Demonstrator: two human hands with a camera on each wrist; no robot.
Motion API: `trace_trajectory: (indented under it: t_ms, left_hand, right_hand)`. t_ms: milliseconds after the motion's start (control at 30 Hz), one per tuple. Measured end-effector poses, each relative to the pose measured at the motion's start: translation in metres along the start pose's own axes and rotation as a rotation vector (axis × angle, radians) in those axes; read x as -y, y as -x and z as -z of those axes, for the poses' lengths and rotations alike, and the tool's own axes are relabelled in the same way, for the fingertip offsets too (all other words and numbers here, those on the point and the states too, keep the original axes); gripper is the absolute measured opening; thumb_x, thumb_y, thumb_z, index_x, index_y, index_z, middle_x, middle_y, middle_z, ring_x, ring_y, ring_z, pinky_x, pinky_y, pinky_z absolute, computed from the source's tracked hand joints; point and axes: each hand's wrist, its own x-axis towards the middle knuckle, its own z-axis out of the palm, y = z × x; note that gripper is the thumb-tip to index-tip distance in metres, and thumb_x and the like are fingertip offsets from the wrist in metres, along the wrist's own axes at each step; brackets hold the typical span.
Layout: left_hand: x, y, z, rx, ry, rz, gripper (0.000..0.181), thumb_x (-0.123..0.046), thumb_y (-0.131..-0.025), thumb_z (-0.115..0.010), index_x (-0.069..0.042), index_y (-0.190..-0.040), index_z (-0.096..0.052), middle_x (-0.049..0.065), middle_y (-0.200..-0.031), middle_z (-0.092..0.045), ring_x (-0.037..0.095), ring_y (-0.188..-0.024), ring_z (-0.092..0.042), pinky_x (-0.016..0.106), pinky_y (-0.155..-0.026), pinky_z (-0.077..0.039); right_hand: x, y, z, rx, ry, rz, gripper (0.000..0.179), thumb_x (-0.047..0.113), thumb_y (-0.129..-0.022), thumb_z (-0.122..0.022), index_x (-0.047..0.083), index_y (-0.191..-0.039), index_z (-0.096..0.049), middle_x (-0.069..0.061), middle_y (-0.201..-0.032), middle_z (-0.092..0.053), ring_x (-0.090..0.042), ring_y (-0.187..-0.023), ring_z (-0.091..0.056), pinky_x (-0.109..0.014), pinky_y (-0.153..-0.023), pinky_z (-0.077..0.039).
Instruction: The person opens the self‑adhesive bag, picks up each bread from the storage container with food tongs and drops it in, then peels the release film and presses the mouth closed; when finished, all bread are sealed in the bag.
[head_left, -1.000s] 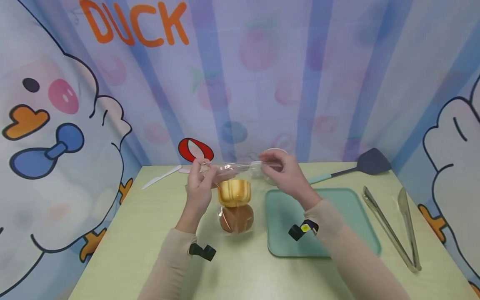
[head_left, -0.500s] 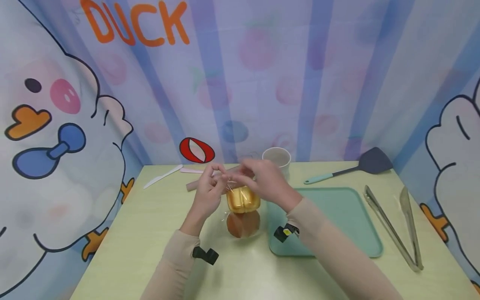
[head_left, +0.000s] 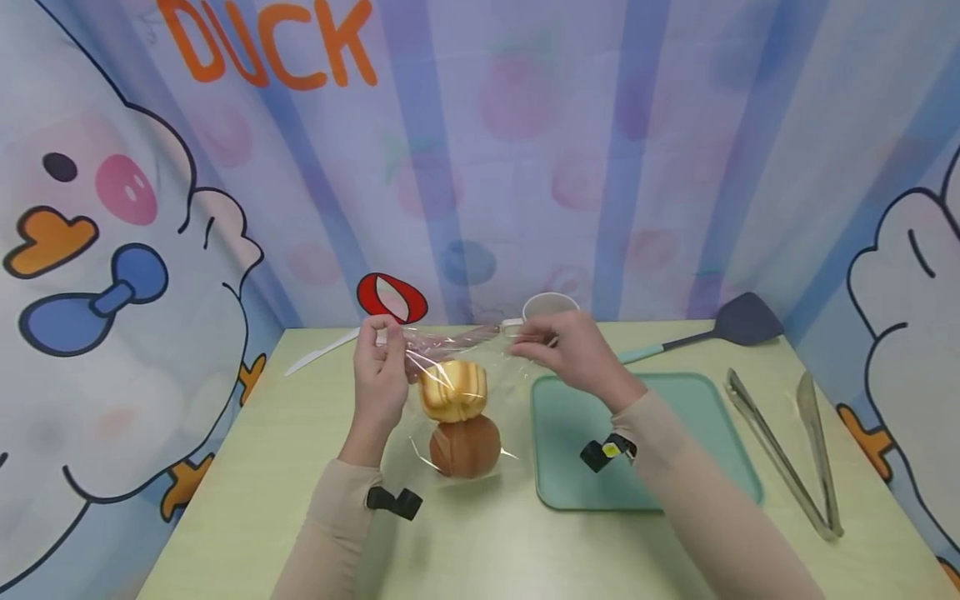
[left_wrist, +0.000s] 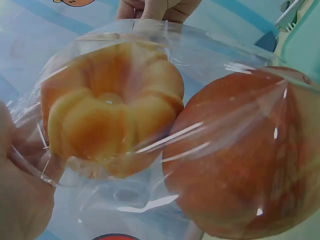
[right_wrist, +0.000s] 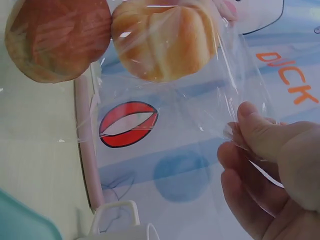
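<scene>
My left hand (head_left: 378, 367) pinches the upper left part of a clear plastic bag (left_wrist: 145, 200) above the table. My right hand (head_left: 566, 346) pinches the bag's upper right edge between thumb and fingers, as the right wrist view shows. Spread between the hands, the bag holds a golden, lobed bread roll (head_left: 453, 392) above a round brown bun (head_left: 465, 448). Both breads touch each other inside the film. In the left wrist view, the bun (left_wrist: 230, 160) and roll (left_wrist: 110, 110) fill most of the picture.
A green tray (head_left: 645, 492) lies right of the bag. Metal tongs (head_left: 787, 458) and a spatula (head_left: 750, 319) lie farther right. Behind the hands stand a white mug (head_left: 550, 306) and a pinkish rod (right_wrist: 87, 150). A white plastic knife (head_left: 322, 352) lies at the back left.
Half a second ago the hands were together at the bag's top. They have since moved apart, spreading the bag wide, and both breads have shifted a little left.
</scene>
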Motion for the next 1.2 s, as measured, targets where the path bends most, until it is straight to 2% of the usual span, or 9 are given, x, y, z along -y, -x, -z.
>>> trace_trajectory:
  t_ms: [233,367,467,567,667,767,867,1000,1200]
  left_hand:
    - [0.003,-0.002,0.002,0.027,-0.023,0.078,0.022,-0.038,-0.111,-0.047,-0.015,-0.11,-0.045,0.003,-0.06,-0.061,0.013,-0.051,-0.069,0.025,-0.042,-0.053]
    - [0.016,-0.006,0.008,0.033,-0.02,0.212,0.03,-0.042,-0.11,-0.048,-0.012,-0.112,-0.044,-0.001,-0.06,-0.045,0.014,-0.048,-0.057,0.022,-0.043,-0.047]
    - [0.031,-0.008,0.013,0.045,-0.008,0.321,0.027,-0.039,-0.111,-0.046,-0.013,-0.113,-0.042,0.002,-0.069,-0.042,0.015,-0.051,-0.061,0.022,-0.042,-0.047]
    - [0.047,-0.01,0.016,0.063,-0.035,0.426,0.026,-0.04,-0.113,-0.042,-0.014,-0.115,-0.04,0.006,-0.087,-0.052,0.017,-0.06,-0.072,0.024,-0.043,-0.05]
    - [0.062,-0.013,0.019,0.092,-0.059,0.529,0.03,-0.044,-0.113,-0.038,-0.014,-0.119,-0.039,0.009,-0.106,-0.059,0.018,-0.064,-0.073,0.025,-0.046,-0.052]
    - [0.076,-0.014,0.018,0.121,-0.056,0.601,0.03,-0.045,-0.113,-0.034,-0.016,-0.117,-0.038,0.01,-0.11,-0.071,0.017,-0.063,-0.072,0.025,-0.049,-0.051]
    - [0.086,-0.015,0.016,0.124,-0.068,0.627,0.027,-0.042,-0.115,-0.031,-0.016,-0.116,-0.038,0.012,-0.109,-0.077,0.015,-0.061,-0.071,0.024,-0.049,-0.048]
    - [0.095,-0.018,0.012,0.102,-0.114,0.642,0.028,-0.038,-0.116,-0.033,-0.012,-0.121,-0.04,0.025,-0.116,-0.074,0.014,-0.062,-0.067,0.025,-0.054,-0.047]
    - [0.102,-0.018,0.009,0.162,-0.176,0.618,0.048,-0.027,-0.112,-0.053,0.0,-0.147,-0.034,0.029,-0.137,-0.058,0.022,-0.089,-0.07,0.03,-0.074,-0.061]
  right_hand:
    - [-0.011,0.002,0.001,0.01,-0.112,-0.044,0.007,0.01,-0.091,-0.083,0.006,-0.096,-0.083,-0.004,-0.087,-0.08,-0.014,-0.072,-0.075,-0.028,-0.063,-0.062]
    - [-0.021,-0.001,-0.009,0.053,-0.187,-0.135,0.008,0.009,-0.094,-0.079,0.004,-0.099,-0.082,-0.006,-0.086,-0.079,-0.017,-0.072,-0.075,-0.031,-0.063,-0.063]
    - [-0.031,-0.002,-0.021,0.081,-0.219,-0.212,0.008,0.008,-0.097,-0.076,0.002,-0.1,-0.08,-0.007,-0.087,-0.078,-0.021,-0.078,-0.075,-0.035,-0.065,-0.064]
    - [-0.042,0.0,-0.034,0.101,-0.276,-0.294,0.01,0.006,-0.099,-0.072,-0.002,-0.101,-0.077,-0.011,-0.089,-0.078,-0.026,-0.083,-0.076,-0.041,-0.066,-0.065]
    - [-0.051,0.003,-0.047,0.106,-0.365,-0.393,0.012,0.005,-0.101,-0.068,-0.006,-0.104,-0.071,-0.017,-0.092,-0.076,-0.027,-0.082,-0.077,-0.045,-0.066,-0.066]
    - [-0.059,0.007,-0.06,0.084,-0.425,-0.483,0.015,0.005,-0.102,-0.066,-0.007,-0.11,-0.066,-0.02,-0.093,-0.073,-0.023,-0.075,-0.075,-0.046,-0.065,-0.065]
    - [-0.063,0.007,-0.068,0.06,-0.465,-0.554,0.021,0.002,-0.102,-0.062,-0.011,-0.119,-0.06,-0.022,-0.094,-0.071,-0.022,-0.075,-0.075,-0.046,-0.068,-0.066]
    - [-0.067,0.008,-0.077,0.047,-0.48,-0.621,0.029,-0.006,-0.101,-0.057,-0.012,-0.129,-0.054,-0.021,-0.093,-0.066,-0.024,-0.079,-0.075,-0.041,-0.07,-0.066]
    - [-0.073,0.013,-0.084,0.049,-0.464,-0.672,0.041,-0.01,-0.1,-0.058,-0.009,-0.14,-0.05,-0.016,-0.091,-0.058,-0.031,-0.085,-0.074,-0.04,-0.073,-0.066]
